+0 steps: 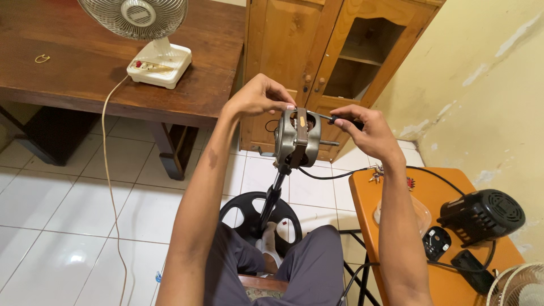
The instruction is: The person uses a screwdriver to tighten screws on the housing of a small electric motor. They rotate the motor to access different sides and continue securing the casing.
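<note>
Screwdriver (347, 119) tip behind motor (297, 137)

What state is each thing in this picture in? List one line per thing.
Fan motor: bare, uncovered, atop its stand, steadied by left hand.
Screwdriver: held by right hand, tip at motor.
Table fan: upright on wooden table.
Cabinet: doors closed.
Black motor cover: detached, lying on orange table.

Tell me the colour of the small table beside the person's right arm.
Orange; the small table shows clearly in the head view, carrying a black motor housing.
</note>
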